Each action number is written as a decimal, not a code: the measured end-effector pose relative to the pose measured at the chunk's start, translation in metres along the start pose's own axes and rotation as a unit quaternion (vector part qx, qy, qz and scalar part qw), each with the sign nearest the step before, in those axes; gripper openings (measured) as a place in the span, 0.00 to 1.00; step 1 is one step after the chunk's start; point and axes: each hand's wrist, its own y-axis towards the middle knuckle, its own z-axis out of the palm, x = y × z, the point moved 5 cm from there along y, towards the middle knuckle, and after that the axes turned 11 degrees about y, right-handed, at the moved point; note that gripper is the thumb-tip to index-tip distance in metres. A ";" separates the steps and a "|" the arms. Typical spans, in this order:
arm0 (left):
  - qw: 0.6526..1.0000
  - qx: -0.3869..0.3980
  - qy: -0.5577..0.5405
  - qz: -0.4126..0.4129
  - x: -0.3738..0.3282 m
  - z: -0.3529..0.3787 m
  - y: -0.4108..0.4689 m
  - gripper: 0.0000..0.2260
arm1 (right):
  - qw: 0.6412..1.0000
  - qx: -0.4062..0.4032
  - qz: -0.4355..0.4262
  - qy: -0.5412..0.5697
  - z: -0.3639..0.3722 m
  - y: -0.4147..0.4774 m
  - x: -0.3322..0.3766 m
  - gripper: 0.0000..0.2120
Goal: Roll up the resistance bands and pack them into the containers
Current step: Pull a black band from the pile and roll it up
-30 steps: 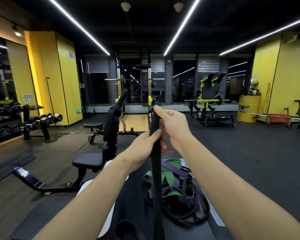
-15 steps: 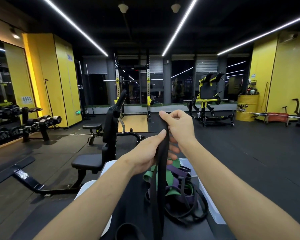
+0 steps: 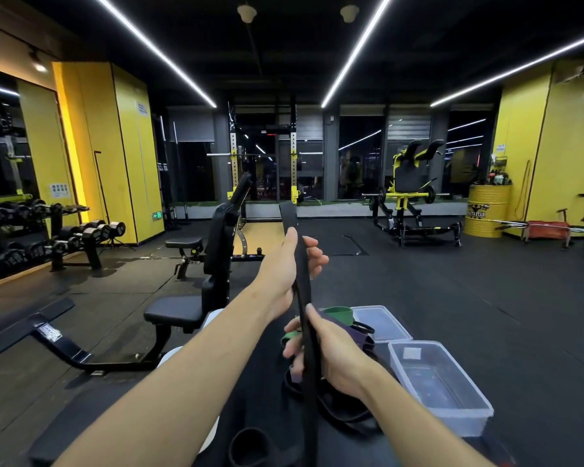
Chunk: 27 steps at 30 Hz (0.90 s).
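Black resistance band (image 3: 300, 288) stands nearly upright in the centre of the frame. Its top end pokes above the left hand (image 3: 280, 271) and its length runs down to the lower edge. The left hand's fingers (image 3: 317, 257) curl round it, thumb laid along it. Lower down, the right hand (image 3: 338, 352) pinches it between thumb and fingers. Behind that hand a tangle of bands (image 3: 351, 333), green, purple and black, lies on the dark worktop (image 3: 250, 399). Two clear containers sit at lower right: the nearer container (image 3: 469, 423) and the farther container (image 3: 385, 323).
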 end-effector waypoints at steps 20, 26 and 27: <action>0.994 -0.075 0.070 0.042 -0.004 -0.030 0.022 0.16 | 0.968 0.197 0.082 -0.128 -0.035 -0.015 -0.026 0.20; 0.973 -0.101 0.193 0.072 0.008 -0.055 0.024 0.15 | 0.990 0.071 0.043 -0.116 -0.066 -0.003 0.014 0.16; 0.968 -0.109 0.215 0.074 0.011 -0.060 0.025 0.14 | 0.990 0.061 0.030 -0.126 -0.065 -0.001 0.027 0.15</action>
